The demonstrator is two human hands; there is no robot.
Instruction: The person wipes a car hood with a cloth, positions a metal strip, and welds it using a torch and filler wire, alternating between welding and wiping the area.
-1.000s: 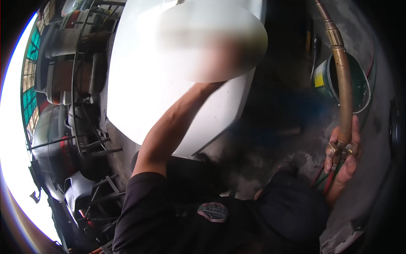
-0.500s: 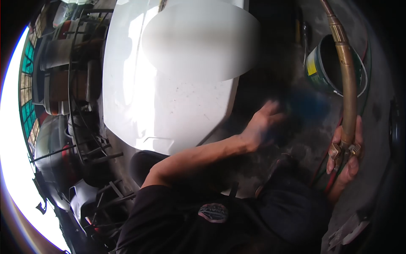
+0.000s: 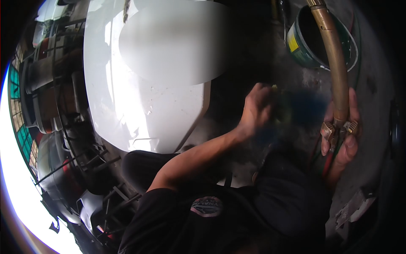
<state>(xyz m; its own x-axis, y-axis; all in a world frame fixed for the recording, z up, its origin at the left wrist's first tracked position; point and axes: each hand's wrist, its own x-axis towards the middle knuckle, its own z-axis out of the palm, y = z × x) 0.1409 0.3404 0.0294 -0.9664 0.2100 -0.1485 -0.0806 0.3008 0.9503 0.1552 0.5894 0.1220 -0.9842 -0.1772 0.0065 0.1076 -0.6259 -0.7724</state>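
My right hand (image 3: 350, 146) is closed around the lower end of a brass gas torch (image 3: 336, 70), by its valve knobs. Red and green hoses (image 3: 328, 163) run from the torch's base. To the left, my left hand (image 3: 256, 106) is curled and a little blurred, apart from the torch. A small yellowish bit shows at its fingertips, but what it holds cannot be made out. A hazy blue patch lies between my two hands. Left of my left hand is a white car body panel (image 3: 169, 101), partly blurred out.
A dark green bucket (image 3: 294, 50) with a yellow label and wire handle stands on the floor behind the torch. Metal racks (image 3: 63, 127) with car bumpers line the left side. A pale block-like object (image 3: 357, 207) sits at lower right.
The view has shifted, so the panel, bucket and torch appear farther left and higher. My left hand's fingers were looser and more blurred; now they are curled in. The right hand keeps the torch.
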